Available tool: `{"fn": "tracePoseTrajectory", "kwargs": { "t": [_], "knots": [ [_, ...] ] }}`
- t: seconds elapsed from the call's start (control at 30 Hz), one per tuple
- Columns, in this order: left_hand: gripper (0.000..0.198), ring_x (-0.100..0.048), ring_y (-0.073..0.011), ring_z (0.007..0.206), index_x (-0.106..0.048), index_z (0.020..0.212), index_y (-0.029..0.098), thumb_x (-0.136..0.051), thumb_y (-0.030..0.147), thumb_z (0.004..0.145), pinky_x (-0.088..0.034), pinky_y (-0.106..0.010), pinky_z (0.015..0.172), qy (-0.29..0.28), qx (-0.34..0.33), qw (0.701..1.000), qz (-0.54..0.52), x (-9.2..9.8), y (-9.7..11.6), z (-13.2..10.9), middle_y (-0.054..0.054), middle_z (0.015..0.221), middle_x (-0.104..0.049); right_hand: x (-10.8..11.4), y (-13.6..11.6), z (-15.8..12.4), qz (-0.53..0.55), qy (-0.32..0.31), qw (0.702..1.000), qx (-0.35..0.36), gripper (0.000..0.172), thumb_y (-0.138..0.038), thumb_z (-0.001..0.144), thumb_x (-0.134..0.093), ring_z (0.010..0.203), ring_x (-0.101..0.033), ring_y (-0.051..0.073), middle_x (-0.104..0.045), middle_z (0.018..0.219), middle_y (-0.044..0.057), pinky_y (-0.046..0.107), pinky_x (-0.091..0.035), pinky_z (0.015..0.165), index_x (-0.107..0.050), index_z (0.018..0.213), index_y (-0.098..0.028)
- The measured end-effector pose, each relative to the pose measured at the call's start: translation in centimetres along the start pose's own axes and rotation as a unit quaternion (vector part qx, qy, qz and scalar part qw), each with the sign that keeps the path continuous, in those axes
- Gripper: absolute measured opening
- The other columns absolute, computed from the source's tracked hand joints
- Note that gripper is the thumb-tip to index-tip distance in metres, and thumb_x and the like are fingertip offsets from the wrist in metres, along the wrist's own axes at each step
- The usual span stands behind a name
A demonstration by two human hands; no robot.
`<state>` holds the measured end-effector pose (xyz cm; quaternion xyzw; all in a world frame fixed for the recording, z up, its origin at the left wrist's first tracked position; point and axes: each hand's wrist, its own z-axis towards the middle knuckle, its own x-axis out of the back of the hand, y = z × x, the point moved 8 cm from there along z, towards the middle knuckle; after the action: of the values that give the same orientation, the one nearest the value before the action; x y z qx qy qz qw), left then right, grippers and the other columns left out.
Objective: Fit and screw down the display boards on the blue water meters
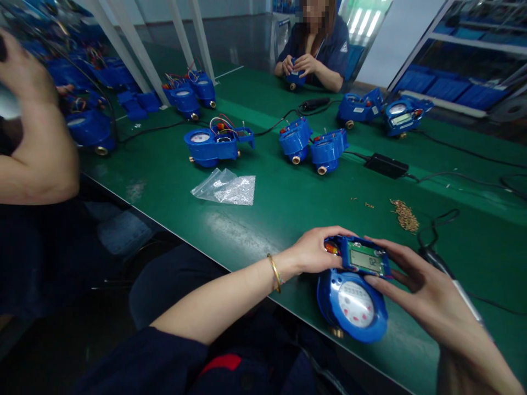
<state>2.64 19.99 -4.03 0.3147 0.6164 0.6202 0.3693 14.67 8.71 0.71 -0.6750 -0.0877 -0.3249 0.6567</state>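
Observation:
A blue water meter point(354, 307) with a round white dial sits at the front edge of the green table. Its upper housing holds a green circuit board with a lit LCD display point(365, 260). My left hand point(319, 249) grips the housing's left side beside an orange-red part, some fingers hidden behind it. On the opposite side, my right hand point(415, 280) has its thumb on the near edge and fingers on the far edge of the board's end. Close to my right hand lies an electric screwdriver point(453, 280), partly covered by the hand.
A heap of small brass screws point(405, 215) lies beyond my right hand. Clear plastic bags point(228, 187) and several other blue meters point(214, 145) stand across the green table point(267, 214). Black cables and an adapter point(386, 165) cross it. Co-workers point(315, 49) sit opposite and at left.

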Motion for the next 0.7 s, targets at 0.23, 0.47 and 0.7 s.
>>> {"fn": "tracePoseTrajectory", "kwargs": {
  "t": [0.23,0.47,0.7],
  "knots": [
    [0.049,-0.069,-0.0276,0.11,-0.071,0.115,0.014,-0.081,0.017,0.068,-0.051,-0.037,0.098,0.029,0.012,0.999,0.028,0.1,0.0,-0.3,-0.011,0.116,-0.075,-0.7,-0.9,-0.4,-0.181,0.069,0.981,-0.013,0.082,-0.076,0.069,-0.071,0.095,-0.073,0.034,-0.072,0.116,0.012,0.046,-0.063,0.081,-0.061,0.128,-0.021],
    [0.049,-0.065,-0.0277,0.117,-0.069,0.117,0.018,-0.08,0.016,0.069,-0.048,-0.04,0.104,-0.004,0.0,1.0,0.024,0.2,0.1,-0.2,-0.009,0.118,-0.074,-1.4,-2.3,-0.7,-0.246,0.123,0.96,0.054,0.07,-0.074,0.081,-0.061,0.085,-0.073,0.03,-0.073,0.11,0.012,0.044,-0.059,0.078,-0.065,0.123,-0.018],
    [0.056,-0.059,-0.0293,0.127,-0.065,0.123,0.02,-0.08,0.019,0.069,-0.043,-0.045,0.111,-0.188,0.011,0.975,-0.119,0.5,0.2,0.5,-0.009,0.129,-0.067,-0.9,-2.8,-1.0,-0.287,0.137,0.945,0.082,0.069,-0.074,0.084,-0.058,0.077,-0.073,0.027,-0.075,0.101,0.011,0.037,-0.057,0.068,-0.067,0.119,-0.015]
  ]
}}
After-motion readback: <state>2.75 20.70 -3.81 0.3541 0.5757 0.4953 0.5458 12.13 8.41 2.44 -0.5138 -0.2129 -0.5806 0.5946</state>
